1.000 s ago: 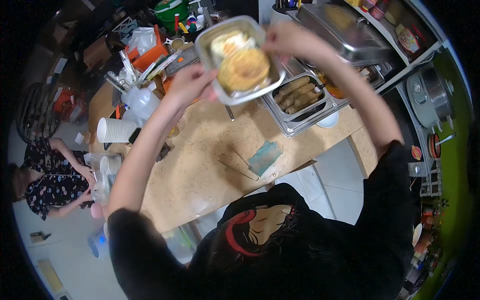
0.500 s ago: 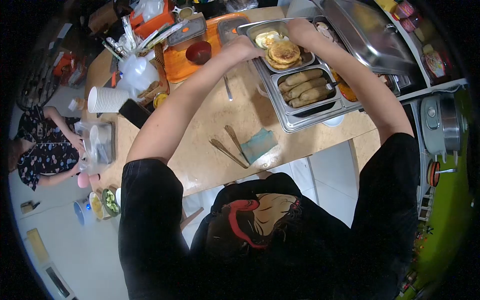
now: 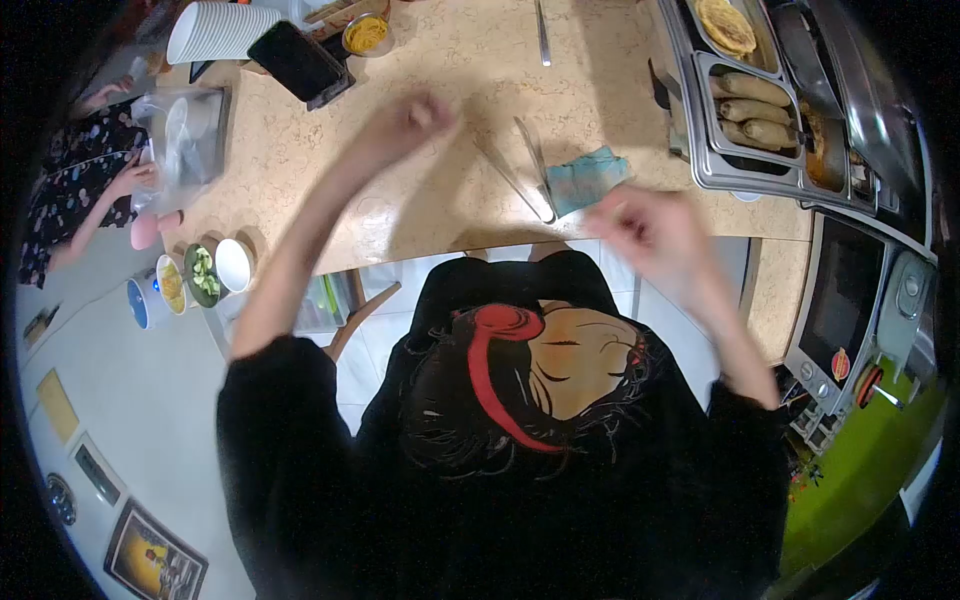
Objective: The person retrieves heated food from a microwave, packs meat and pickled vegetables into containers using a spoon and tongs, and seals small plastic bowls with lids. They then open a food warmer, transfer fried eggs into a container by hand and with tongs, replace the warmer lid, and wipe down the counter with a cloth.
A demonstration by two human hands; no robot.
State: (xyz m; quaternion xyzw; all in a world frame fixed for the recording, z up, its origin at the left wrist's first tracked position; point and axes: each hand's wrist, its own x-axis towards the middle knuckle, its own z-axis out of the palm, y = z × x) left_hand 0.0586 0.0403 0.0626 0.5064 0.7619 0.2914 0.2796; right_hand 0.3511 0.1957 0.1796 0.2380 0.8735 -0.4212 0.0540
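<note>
My left hand (image 3: 412, 122) is above the table, its fingers smeared by motion; nothing is visible in it. My right hand (image 3: 652, 228), also blurred with fingers partly curled, is over the table's front edge, just right of a teal cloth (image 3: 590, 178). Metal tongs (image 3: 540, 180) lie spread on the table, their joined end by the cloth. At the upper right stands a steel serving tray (image 3: 705, 170) with inset pans. One pan holds several long pale-brown rolls (image 3: 755, 110); the pan behind it holds a browned pancake (image 3: 725, 25), partly cut off by the view.
A phone on a stand (image 3: 300, 62), a tin of yellow food (image 3: 368, 36) and stacked paper cups (image 3: 215, 32) stand at the upper left. Small bowls, one with chopped greens (image 3: 203, 275), line the left edge. Another person (image 3: 90, 185) handles a plastic bag (image 3: 180, 130).
Both my hands have left the pan with the pancakes and come back toward my body. My view has tilted down, so the tray sits farther up and right.
</note>
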